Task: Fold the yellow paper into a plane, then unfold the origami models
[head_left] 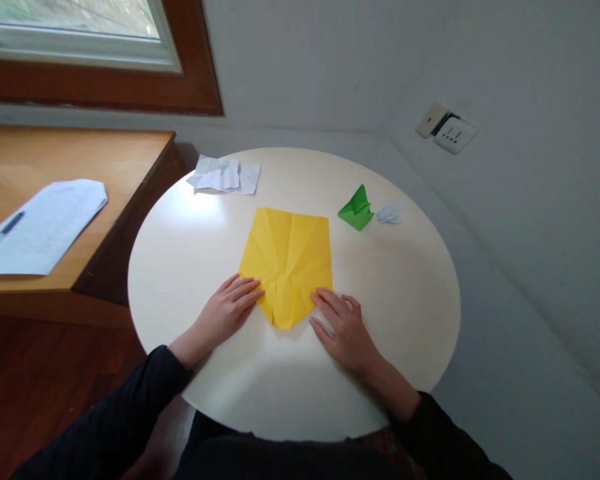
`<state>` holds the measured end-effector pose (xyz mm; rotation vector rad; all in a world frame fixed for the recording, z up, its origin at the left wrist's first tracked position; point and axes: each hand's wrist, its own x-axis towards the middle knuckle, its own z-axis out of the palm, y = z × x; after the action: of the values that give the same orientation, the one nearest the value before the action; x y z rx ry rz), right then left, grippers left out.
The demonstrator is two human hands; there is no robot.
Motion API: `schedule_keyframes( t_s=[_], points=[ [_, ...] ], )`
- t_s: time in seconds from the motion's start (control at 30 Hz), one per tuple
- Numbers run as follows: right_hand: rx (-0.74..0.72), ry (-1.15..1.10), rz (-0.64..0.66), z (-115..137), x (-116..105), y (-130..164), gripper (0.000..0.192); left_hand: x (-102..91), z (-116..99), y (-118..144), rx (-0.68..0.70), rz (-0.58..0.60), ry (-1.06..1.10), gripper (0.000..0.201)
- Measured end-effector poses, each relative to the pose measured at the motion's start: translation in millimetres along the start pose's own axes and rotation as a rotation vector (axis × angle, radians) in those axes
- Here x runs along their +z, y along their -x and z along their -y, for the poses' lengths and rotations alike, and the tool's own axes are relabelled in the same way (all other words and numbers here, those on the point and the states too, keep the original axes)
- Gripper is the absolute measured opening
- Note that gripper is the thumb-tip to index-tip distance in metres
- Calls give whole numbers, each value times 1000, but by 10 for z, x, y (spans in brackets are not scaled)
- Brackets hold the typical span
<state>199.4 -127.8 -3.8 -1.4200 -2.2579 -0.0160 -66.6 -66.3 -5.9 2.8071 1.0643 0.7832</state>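
Note:
A creased sheet of yellow paper (293,257) lies spread on the round white table (180,247). Its lower edge narrows to a blunt tip between my hands. The fingers of my left hand (226,305) rest stretched out on its lower left edge. On the lower right edge lie the fingertips of my right hand (343,328), with the thumb apart from them on the tabletop side. Neither hand is closed around the paper. What is under the fingertips is hidden.
Folded white papers (225,175) lie at the table's back left. A green folded paper (357,209) and a small pale folded paper (390,214) sit at the right rear. On the left, a wooden desk (120,150) holds a white sheet (63,220) and a pen (3,233).

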Motion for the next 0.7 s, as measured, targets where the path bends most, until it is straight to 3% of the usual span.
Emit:
schedule_keyframes(
  t_s=[0.3, 0.7],
  points=[
    [-33, -13, -52, -66, 55, -121, 29, -12, -28, -14, 8, -62, -22, 21],
    [-24, -52, -80, -131, 94, -230, 27, -24, -38, -51, -37, -50, 15, 24]
  ],
)
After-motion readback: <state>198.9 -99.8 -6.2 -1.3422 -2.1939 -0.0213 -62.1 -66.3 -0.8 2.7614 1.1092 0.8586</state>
